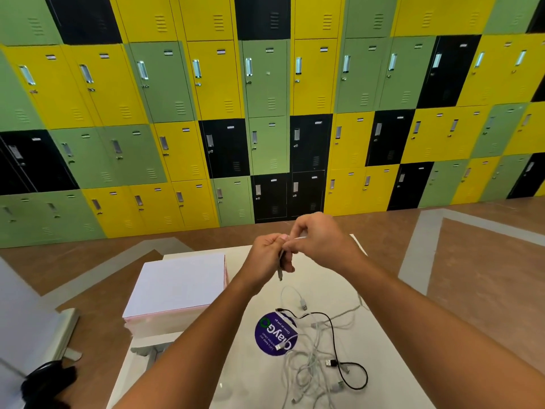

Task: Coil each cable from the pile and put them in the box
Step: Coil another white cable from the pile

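A white desk [389, 364] carries a round purple sticker [267, 335] printed "ClayGo", and everything else lies around that mark. The pile of cables [309, 358] starts on the sticker's near right edge and spreads away from it toward the person: mostly white leads in a loose tangle, with one black cable [334, 343] looping through them. Left of the sticker and a little beyond it sits the white box with pink sides [177, 287], its flat white top facing up.

Above the desk, beyond the sticker, both hands meet. The left hand [269, 255] has its grip curled round a pale cable [280, 265], whose plug end dangles just below the fist. The right hand [317, 240] touches the left and holds the same cable in a thumb-and-forefinger pinch.

Past the desk the brown floor [472, 261] shows wide grey stripes and runs to a wall of lockers [265, 98] in yellow, green and black. A black object [47, 382], too blurred to name, lies on the floor far left of the sticker
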`<state>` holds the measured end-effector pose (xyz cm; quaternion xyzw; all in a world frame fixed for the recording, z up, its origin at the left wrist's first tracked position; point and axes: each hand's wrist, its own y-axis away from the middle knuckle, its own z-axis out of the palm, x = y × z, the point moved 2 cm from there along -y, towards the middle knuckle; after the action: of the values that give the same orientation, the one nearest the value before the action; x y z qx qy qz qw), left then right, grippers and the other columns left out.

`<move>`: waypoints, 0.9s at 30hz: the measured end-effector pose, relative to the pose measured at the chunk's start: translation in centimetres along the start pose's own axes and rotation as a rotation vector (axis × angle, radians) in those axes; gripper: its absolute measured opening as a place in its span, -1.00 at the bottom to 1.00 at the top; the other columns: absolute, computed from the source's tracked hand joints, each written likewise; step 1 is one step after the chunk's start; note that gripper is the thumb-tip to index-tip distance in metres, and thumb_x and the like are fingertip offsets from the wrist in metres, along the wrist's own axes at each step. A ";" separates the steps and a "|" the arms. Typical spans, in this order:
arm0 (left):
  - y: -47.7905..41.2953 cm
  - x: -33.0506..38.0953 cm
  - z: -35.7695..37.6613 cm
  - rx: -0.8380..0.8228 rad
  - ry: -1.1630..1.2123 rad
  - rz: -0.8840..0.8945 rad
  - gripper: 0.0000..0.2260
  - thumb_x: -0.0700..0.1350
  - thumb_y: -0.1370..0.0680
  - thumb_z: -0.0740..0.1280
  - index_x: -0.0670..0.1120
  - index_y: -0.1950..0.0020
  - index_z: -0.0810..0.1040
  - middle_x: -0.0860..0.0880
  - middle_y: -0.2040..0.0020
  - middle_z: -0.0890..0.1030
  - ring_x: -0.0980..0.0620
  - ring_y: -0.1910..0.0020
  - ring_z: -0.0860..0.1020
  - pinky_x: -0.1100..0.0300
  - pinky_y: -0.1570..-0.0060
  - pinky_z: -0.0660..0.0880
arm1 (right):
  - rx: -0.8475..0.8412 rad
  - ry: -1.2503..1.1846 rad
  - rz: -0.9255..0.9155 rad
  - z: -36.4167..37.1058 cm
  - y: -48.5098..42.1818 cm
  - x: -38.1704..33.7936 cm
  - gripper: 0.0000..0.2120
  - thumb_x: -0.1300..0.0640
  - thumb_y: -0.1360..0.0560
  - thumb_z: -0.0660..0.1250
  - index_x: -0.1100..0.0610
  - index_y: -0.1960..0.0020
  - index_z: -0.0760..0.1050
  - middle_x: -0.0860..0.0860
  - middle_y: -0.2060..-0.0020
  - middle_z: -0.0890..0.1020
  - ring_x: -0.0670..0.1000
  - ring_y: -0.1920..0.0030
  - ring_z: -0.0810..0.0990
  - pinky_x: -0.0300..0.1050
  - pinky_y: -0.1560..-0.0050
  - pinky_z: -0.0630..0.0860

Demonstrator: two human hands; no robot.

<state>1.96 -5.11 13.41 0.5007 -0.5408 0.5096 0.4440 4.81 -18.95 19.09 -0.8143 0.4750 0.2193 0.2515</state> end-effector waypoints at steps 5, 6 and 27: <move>1.4 0.4 0.9 -0.173 0.362 -0.184 -0.64 -0.16 -0.69 0.04 -0.18 0.21 0.50 -0.02 0.42 0.28 0.08 0.48 0.21 0.21 0.43 0.32 | -0.027 -0.236 0.011 -0.6 -0.2 1.5 -0.86 0.03 -0.41 0.56 0.04 0.22 0.63 0.01 0.32 0.64 -0.08 0.29 0.53 -0.05 0.24 0.50; 1.5 0.5 1.0 -0.185 0.407 -0.208 -0.65 -0.15 -0.69 0.05 -0.16 0.23 0.49 0.00 0.43 0.25 0.10 0.50 0.19 0.23 0.45 0.29 | -0.046 -0.295 0.010 -0.5 0.0 1.8 -0.88 0.04 -0.42 0.55 0.05 0.20 0.65 0.04 0.35 0.62 -0.07 0.33 0.47 -0.05 0.28 0.44; 1.8 0.5 0.9 -0.312 0.393 -0.201 -0.66 -0.13 -0.72 0.07 -0.19 0.11 0.56 0.03 0.40 0.26 0.13 0.47 0.20 0.24 0.39 0.32 | -0.138 -0.474 0.098 -0.1 0.4 3.0 -0.75 0.00 -0.53 0.44 0.14 0.22 0.58 -0.06 0.51 0.43 -0.10 0.49 0.33 -0.22 0.48 0.28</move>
<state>0.10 -6.14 13.62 0.3690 -0.4638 0.4606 0.6607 5.81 -21.22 17.30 -0.7313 0.4257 0.4480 0.2886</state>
